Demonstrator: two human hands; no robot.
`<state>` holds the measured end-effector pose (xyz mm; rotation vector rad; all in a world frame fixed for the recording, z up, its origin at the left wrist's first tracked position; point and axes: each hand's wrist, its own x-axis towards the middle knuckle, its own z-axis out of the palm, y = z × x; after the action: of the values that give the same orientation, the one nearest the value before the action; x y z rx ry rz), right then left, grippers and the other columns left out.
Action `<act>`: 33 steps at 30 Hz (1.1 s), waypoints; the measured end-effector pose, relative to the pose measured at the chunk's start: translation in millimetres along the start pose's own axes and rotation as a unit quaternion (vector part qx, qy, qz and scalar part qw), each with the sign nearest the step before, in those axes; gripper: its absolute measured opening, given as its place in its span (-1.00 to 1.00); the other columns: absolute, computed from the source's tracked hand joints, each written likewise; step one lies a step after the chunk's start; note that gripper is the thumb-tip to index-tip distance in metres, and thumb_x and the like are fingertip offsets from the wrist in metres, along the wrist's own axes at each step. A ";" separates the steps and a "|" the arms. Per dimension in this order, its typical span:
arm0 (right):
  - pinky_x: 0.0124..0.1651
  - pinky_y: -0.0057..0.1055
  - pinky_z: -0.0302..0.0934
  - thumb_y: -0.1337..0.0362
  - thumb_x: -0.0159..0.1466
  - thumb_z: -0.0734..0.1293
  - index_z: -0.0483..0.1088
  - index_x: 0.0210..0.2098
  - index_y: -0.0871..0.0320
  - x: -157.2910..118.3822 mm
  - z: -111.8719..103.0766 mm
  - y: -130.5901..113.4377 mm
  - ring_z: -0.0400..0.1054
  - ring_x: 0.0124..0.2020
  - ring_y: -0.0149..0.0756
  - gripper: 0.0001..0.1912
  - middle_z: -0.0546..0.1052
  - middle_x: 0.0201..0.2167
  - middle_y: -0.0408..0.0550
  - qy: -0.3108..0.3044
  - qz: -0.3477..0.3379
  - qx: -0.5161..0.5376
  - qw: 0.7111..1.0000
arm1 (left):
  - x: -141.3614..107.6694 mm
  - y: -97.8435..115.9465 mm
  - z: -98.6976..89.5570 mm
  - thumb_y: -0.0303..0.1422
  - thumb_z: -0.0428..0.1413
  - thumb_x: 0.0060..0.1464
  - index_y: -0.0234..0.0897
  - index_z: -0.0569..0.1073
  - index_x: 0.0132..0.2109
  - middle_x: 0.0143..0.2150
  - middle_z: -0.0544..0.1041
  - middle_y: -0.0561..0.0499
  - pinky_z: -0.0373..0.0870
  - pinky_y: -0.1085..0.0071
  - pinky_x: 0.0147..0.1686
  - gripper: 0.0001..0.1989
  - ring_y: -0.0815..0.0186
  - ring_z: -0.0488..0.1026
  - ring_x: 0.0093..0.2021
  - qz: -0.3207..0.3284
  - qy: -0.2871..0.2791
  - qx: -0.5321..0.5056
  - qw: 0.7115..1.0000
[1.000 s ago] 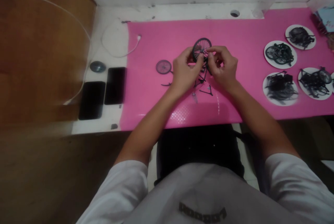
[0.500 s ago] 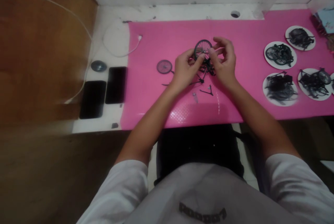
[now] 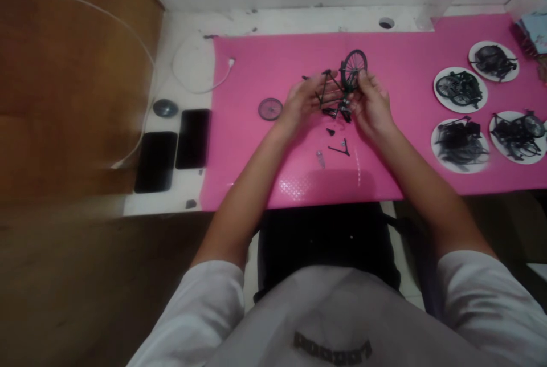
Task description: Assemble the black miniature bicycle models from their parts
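Note:
Above the pink mat (image 3: 239,167), my right hand (image 3: 375,102) pinches a small black spoked wheel (image 3: 355,65) between thumb and fingers. The wheel stands upright against a thin black toy bicycle frame (image 3: 325,83); whether the two are joined I cannot make out. My left hand (image 3: 305,99) holds the frame, its fingers stretched behind the bars. Dark small parts (image 3: 343,111) show just below the hands. On the mat lie a saddle-like black piece (image 3: 330,131), a forked black part (image 3: 341,148), a small silvery piece (image 3: 320,158) and another wheel (image 3: 270,109).
To the right, several white plates (image 3: 444,159) hold black toy bicycle parts. Two dark phone-like slabs (image 3: 156,162) and a dark rounded object (image 3: 165,107) lie left of the mat. A white cable (image 3: 222,79) reaches its left edge; a wall runs behind.
The frame has been lifted and turned upward between my hands. The wheel has shifted right, with only my right hand now pinching it. A saddle-like piece has come into view on the mat.

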<state>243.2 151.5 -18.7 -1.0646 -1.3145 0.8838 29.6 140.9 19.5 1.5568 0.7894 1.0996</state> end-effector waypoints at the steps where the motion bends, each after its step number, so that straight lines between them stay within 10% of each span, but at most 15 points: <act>1: -0.42 -0.34 0.34 -0.73 0.26 0.31 0.42 -0.07 -0.06 -0.2 -0.1 0.1 0.51 -0.37 -0.29 -0.13 0.59 -0.35 -0.18 -0.004 0.004 0.003 1.000 | -0.6 -1.1 2.8 0.31 0.12 0.47 -0.18 0.69 0.30 0.04 0.83 -0.18 0.75 0.03 0.22 -0.29 -0.03 0.79 0.23 0.004 0.002 0.000 1.000; 12: -0.45 -0.37 0.37 -0.65 0.26 0.41 0.38 -0.13 -0.03 -4.7 9.4 0.7 0.52 -0.37 -0.27 -0.19 0.55 -0.32 -0.14 0.017 -0.013 -0.005 1.000 | -0.8 -21.9 6.6 0.22 0.34 0.35 -0.02 0.70 0.21 0.22 0.79 -0.14 0.77 -0.07 0.24 -0.46 0.05 0.77 0.19 -0.003 0.053 0.037 0.998; 20: 0.02 -0.13 0.63 -0.50 0.37 0.47 0.50 0.12 -0.01 -17.8 7.2 -17.4 0.59 -0.01 -0.13 -0.26 0.60 -0.04 0.01 0.108 -0.141 -0.144 0.973 | 2.3 -29.9 12.4 0.20 0.32 0.39 -0.10 0.68 0.26 0.15 0.79 -0.17 0.76 0.00 0.25 -0.42 0.05 0.74 0.25 0.026 0.104 0.075 0.991; 33: 0.31 0.11 0.55 -0.25 0.56 0.42 0.65 0.00 -0.05 -26.6 2.1 -34.0 0.56 0.18 0.03 -0.57 0.71 -0.07 0.03 0.042 -0.142 -0.220 0.964 | -16.4 -16.8 25.0 0.00 0.24 0.49 0.03 0.67 0.24 0.10 0.77 -0.12 0.76 0.05 0.13 -0.66 0.14 0.72 0.07 0.102 0.137 0.177 0.969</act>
<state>236.4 116.3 5.4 -1.1967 -1.5844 0.3334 47.6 121.4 -2.3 1.8379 1.0761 1.4029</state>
